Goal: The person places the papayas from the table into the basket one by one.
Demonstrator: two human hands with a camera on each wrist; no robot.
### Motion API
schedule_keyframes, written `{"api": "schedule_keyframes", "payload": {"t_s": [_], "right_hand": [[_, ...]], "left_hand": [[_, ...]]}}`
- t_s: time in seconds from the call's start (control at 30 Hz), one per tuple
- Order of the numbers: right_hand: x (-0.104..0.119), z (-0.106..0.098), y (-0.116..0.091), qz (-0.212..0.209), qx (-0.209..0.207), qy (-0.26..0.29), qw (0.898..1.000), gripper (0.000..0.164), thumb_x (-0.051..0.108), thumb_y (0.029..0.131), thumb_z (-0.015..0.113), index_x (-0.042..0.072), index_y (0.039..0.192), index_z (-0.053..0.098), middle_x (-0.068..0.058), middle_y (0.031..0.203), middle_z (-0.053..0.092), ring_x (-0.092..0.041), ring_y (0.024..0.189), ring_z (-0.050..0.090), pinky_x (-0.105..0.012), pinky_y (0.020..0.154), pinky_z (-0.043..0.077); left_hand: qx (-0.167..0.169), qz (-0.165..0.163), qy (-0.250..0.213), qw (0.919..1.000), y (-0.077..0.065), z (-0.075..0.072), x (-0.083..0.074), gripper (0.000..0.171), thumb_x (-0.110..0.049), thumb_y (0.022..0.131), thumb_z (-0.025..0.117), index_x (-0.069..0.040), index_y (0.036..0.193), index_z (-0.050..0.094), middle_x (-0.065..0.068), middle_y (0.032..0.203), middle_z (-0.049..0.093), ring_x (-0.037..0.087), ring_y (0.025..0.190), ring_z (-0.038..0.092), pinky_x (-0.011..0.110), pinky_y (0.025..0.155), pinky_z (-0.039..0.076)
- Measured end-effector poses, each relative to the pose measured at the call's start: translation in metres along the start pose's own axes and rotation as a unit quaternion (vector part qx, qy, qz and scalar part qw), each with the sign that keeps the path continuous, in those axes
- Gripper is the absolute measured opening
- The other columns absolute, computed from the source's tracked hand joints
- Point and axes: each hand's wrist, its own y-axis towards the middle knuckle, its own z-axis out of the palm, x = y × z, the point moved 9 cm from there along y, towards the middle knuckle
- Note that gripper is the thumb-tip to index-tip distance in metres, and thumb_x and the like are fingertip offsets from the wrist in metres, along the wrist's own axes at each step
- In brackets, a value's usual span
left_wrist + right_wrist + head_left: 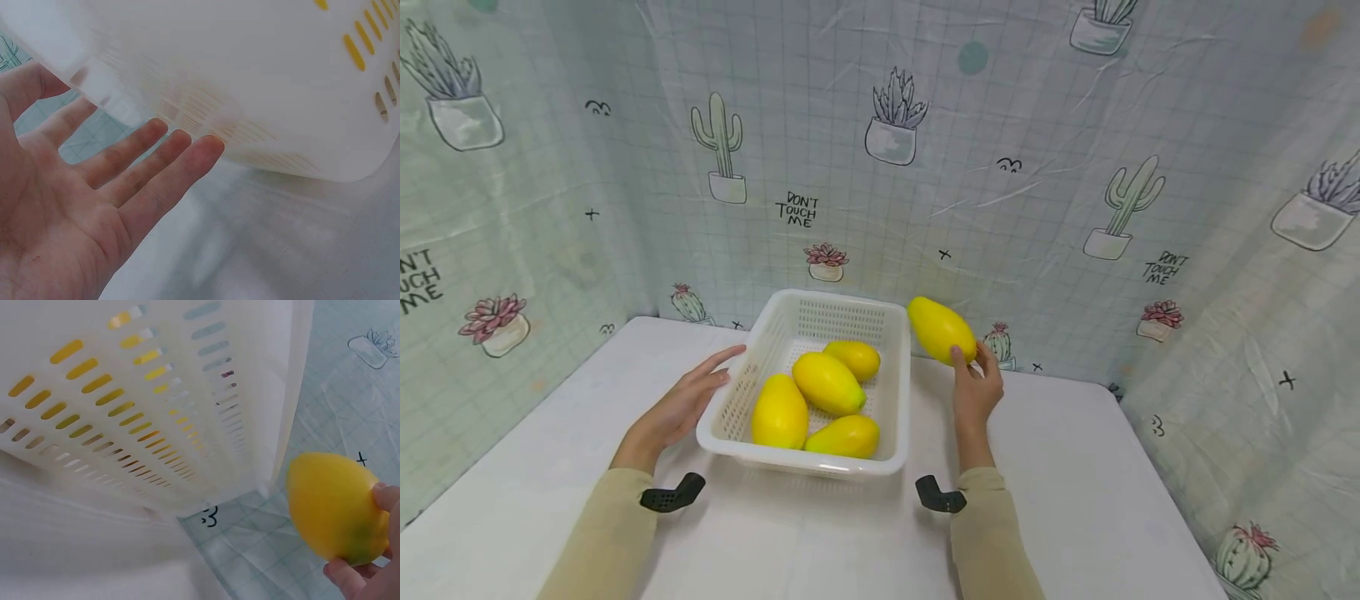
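A white plastic basket (pixel 898 392) with slotted walls holds several yellow mangoes, one of them a plump mango (pixel 827 383) with a greenish tip. My right hand (pixel 976 392) grips another mango (pixel 942 330) between thumb and fingers, raised just outside the basket's right rim. In the right wrist view, that mango (pixel 334 506) shows a green patch near the fingertips. At the basket's left side is my left hand (pixel 681 407), its fingers fairly straight. The left wrist view has the fingertips (pixel 209 147) against the slotted wall (pixel 269 81).
The basket stands on a white table (pixel 820 542). Behind and on both sides hangs a curtain (pixel 985 208) printed with cacti and potted plants, close to the table's back edge. A black wrist device (pixel 673 493) sits at the left cuff, another black device (pixel 940 495) at the right.
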Motion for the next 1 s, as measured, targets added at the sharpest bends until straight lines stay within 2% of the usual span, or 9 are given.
{"api": "schedule_keyframes", "payload": {"t_s": [0.27,0.53,0.83,1.0], "right_hand": [[0.003,0.007,-0.003,-0.010,0.024,0.009,1.000,0.048,0.046,0.077,0.066,0.023,0.119,0.057,0.001,0.122,0.055,-0.020,0.104,0.062,-0.031,0.090,0.050],[0.002,0.011,-0.004,-0.018,0.035,0.007,0.999,0.048,0.048,0.078,0.064,0.026,0.120,0.057,0.004,0.126,0.054,-0.016,0.104,0.061,-0.030,0.091,0.049],[0.006,0.017,-0.006,-0.038,0.066,0.029,0.997,0.036,0.041,0.087,0.057,0.028,0.121,0.056,0.007,0.127,0.053,-0.014,0.102,0.061,-0.025,0.092,0.048],[0.008,0.021,-0.006,-0.050,0.083,0.041,0.994,0.033,0.030,0.090,0.055,0.024,0.123,0.055,0.006,0.127,0.053,-0.013,0.107,0.059,-0.018,0.090,0.047]], "left_hand": [[0.018,0.005,-0.009,0.9998,-0.005,0.007,-0.009,0.051,-0.026,0.099,0.034,-0.032,0.146,0.016,0.008,0.153,0.016,0.010,0.120,0.048,0.034,0.093,0.048],[0.017,0.006,0.004,0.9998,-0.006,0.007,-0.011,0.052,-0.028,0.099,0.035,-0.030,0.146,0.015,0.008,0.153,0.016,0.009,0.120,0.047,0.036,0.094,0.048],[0.007,0.006,-0.009,0.9999,-0.001,0.001,-0.001,0.050,-0.030,0.098,0.037,-0.036,0.145,0.018,0.005,0.153,0.017,0.007,0.119,0.048,0.037,0.093,0.048],[0.003,0.006,-0.003,1.0000,0.002,-0.002,0.004,0.051,-0.032,0.098,0.038,-0.036,0.144,0.019,0.004,0.153,0.017,0.009,0.121,0.047,0.040,0.095,0.047]]}}
